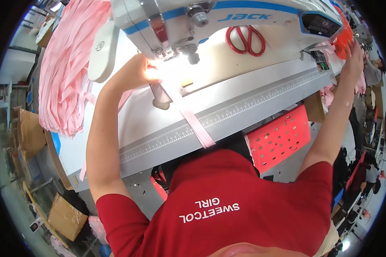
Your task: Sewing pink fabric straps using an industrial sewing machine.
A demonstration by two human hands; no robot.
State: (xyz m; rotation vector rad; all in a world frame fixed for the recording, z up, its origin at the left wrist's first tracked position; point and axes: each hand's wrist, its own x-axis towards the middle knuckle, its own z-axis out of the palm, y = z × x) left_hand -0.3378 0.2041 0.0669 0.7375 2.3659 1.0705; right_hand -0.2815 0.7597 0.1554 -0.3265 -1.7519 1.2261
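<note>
My left hand (143, 72) is bent at the wrist beside the needle area of a white and blue sewing machine (261, 9). Lamp glare washes out its fingertips, so their grip does not show. A narrow pink fabric strip (193, 122) runs from under the bright needle area, over the table's front edge, towards me. Far to the right, my right hand (353, 58) reaches to the machine's right end with its fingers stretched out. It is next to an orange-red thing (343, 40) whose kind I cannot make out.
Red-handled scissors (247, 41) lie on the machine bed behind the needle. A large bundle of pink strips (68, 73) hangs at the left. Along the table's front edge runs a ruler (227, 112). Below sits a red perforated panel (279, 137); a cardboard box (67, 216) stands lower left.
</note>
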